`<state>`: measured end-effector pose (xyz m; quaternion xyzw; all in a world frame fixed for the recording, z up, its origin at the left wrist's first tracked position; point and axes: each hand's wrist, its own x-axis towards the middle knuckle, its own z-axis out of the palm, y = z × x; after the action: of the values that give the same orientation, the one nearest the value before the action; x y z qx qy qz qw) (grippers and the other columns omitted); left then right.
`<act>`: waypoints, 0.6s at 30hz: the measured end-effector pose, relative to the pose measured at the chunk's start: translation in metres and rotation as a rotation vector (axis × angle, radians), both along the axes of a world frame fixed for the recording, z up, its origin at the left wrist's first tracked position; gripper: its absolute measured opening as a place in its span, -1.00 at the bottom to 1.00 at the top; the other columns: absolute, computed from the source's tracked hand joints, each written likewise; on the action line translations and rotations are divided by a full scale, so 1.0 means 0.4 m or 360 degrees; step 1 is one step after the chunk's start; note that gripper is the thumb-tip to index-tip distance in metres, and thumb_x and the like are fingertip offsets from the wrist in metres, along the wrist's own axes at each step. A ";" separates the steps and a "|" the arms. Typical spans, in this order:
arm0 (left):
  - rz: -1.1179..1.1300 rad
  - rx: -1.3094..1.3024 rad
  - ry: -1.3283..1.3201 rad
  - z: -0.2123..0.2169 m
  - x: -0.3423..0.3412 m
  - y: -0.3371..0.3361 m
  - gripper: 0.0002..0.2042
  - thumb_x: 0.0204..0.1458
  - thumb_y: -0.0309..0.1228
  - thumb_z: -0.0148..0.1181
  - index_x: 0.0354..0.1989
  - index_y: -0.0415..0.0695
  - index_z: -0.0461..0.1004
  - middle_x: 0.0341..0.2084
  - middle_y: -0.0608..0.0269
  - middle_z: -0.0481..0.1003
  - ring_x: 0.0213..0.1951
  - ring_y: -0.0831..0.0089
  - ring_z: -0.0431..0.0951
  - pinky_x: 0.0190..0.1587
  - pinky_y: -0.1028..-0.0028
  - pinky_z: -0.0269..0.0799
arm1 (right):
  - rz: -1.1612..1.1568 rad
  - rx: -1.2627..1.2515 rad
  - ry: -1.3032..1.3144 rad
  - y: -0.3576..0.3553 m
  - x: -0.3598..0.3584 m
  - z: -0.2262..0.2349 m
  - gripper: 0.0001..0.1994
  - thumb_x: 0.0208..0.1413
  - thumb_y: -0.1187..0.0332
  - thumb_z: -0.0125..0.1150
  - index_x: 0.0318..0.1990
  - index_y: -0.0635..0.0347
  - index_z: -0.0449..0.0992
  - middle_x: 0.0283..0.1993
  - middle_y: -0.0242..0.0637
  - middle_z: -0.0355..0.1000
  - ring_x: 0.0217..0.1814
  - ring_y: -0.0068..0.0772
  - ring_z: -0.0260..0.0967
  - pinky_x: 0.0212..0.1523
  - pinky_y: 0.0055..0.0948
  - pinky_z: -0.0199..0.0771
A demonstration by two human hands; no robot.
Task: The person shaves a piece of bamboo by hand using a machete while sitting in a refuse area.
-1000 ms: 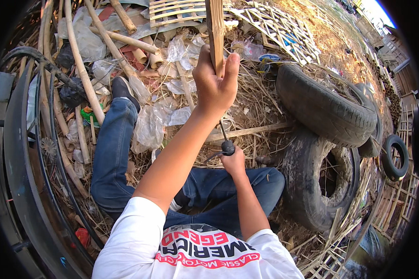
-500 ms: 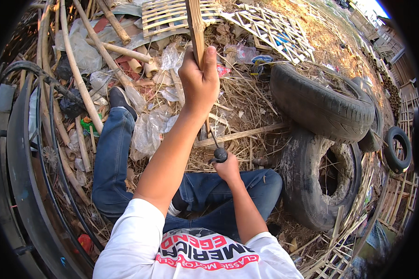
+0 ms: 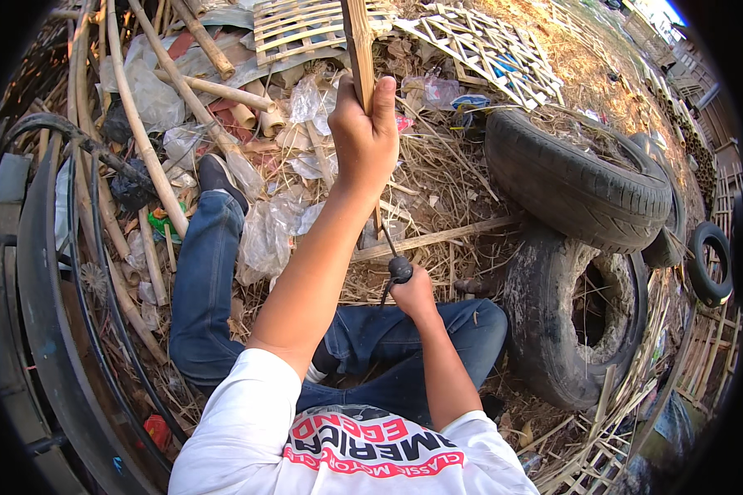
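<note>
My left hand [image 3: 365, 136] is raised in front of me, fingers wrapped round a split piece of bamboo or wood [image 3: 357, 45] held upright; its top runs out of the picture. Lower and to the right, close above my bent right leg [image 3: 462, 326], my right hand [image 3: 414, 293] grips a tool with a rounded black end [image 3: 400, 269]. From that end a thin dark shaft or blade points up toward the stick's lower part. My left forearm partly covers the stick, so whether tool and stick touch I cannot tell.
Old tyres [image 3: 578, 181] lie stacked on the right. Long bamboo poles [image 3: 140, 124] and plastic bags [image 3: 268, 235] litter the left ground. Woven bamboo lattices [image 3: 487, 54] lie at the far side. A black metal frame [image 3: 49, 313] stands close on my left.
The whole view has shifted slightly, so things sit a little further right. Both hands keep their grips in nearly the same places. A dark strip below the tool's rounded end now shows more.
</note>
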<state>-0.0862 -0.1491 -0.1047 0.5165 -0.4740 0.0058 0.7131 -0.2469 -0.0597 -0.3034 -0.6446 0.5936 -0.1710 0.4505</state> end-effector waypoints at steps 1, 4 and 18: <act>-0.0008 -0.0058 -0.0041 0.009 -0.008 -0.001 -0.61 0.26 -0.10 -0.05 -0.36 -0.25 0.33 -0.64 0.36 0.27 -0.60 0.56 0.22 -0.53 0.48 0.18 | 0.0005 -0.0015 -0.0032 -0.002 -0.008 0.008 -0.63 -0.25 0.41 0.35 -0.21 0.36 0.50 -0.33 0.13 0.51 -0.19 0.12 0.49 -0.17 -0.18 0.45; -0.0122 -0.0333 0.0039 0.055 0.001 0.018 -0.61 0.25 -0.04 -0.06 -0.47 -0.10 0.25 -0.71 0.50 0.15 -0.71 0.70 0.12 -0.70 0.63 0.04 | 0.0022 -0.0114 -0.0098 0.000 -0.015 0.096 -0.64 -0.26 0.44 0.36 -0.22 0.36 0.49 -0.34 0.13 0.50 -0.20 0.14 0.49 -0.18 -0.16 0.45; -0.0031 -0.0232 0.0009 -0.031 -0.015 -0.012 -0.66 0.26 -0.14 -0.01 -0.42 -0.15 0.26 -0.66 0.44 0.19 -0.65 0.69 0.15 -0.62 0.60 0.09 | -0.0011 -0.0060 -0.0030 -0.021 -0.017 0.012 -0.64 -0.23 0.37 0.37 -0.22 0.32 0.49 -0.32 0.13 0.51 -0.19 0.18 0.47 -0.18 -0.10 0.46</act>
<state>-0.0922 -0.1539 -0.1172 0.4586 -0.4752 0.0321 0.7502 -0.2538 -0.0680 -0.2985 -0.6493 0.5881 -0.1897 0.4433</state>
